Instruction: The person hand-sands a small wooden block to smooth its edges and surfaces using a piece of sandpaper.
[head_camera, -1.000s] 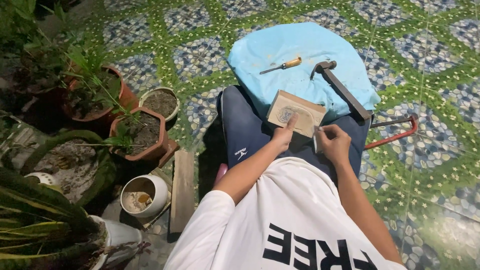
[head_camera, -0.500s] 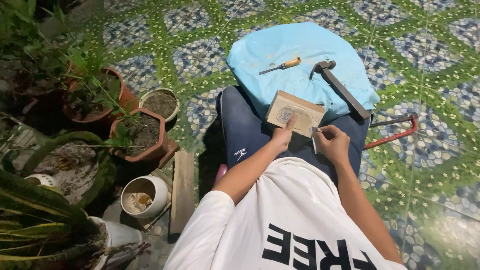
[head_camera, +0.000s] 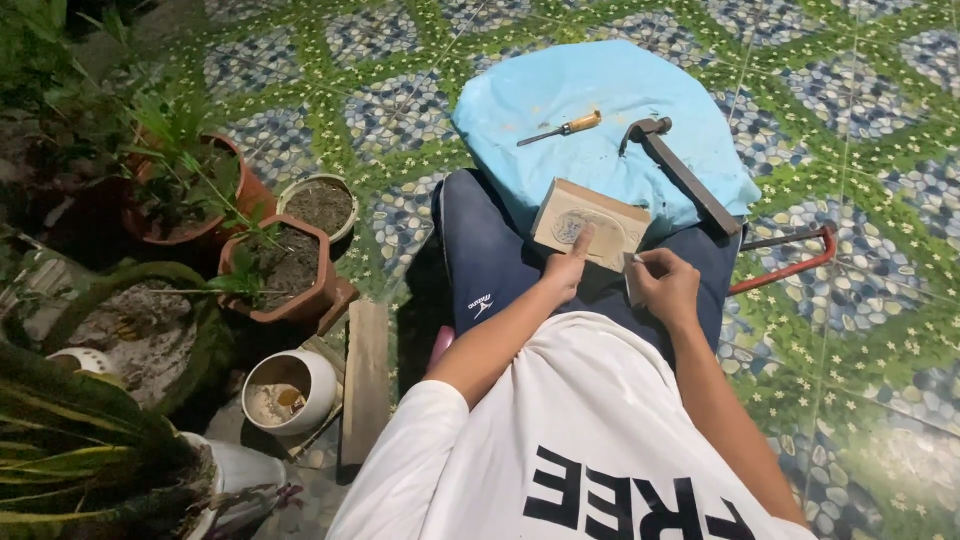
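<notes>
Wood block: a pale rectangular wood block (head_camera: 590, 222) lies on the person's lap, its far edge against the blue cloth (head_camera: 600, 110); a round carved pattern shows on its top face.
Long axis: the block runs from upper left to lower right, tilted a little across the lap.
Left hand: the left hand (head_camera: 568, 268) rests on the block's near edge, fingers loosely curled, thumb stretched flat onto the carved face; it steadies the block rather than gripping it.
Right hand: the right hand (head_camera: 668, 285) is closed around a small pale piece (head_camera: 631, 280), just beside the block's near right corner; what the piece is, I cannot tell.
Direction: the block lies straight ahead of both hands; the left one touches it, so it is the nearer.
On the cloth: a screwdriver (head_camera: 560, 129) with a yellow handle and a hammer (head_camera: 680, 172) lie beyond the block.
Floor: a red-framed saw (head_camera: 790, 258) lies to the right on the patterned tiles.
Left side: plant pots (head_camera: 290, 270) and a short plank (head_camera: 365, 380).
</notes>
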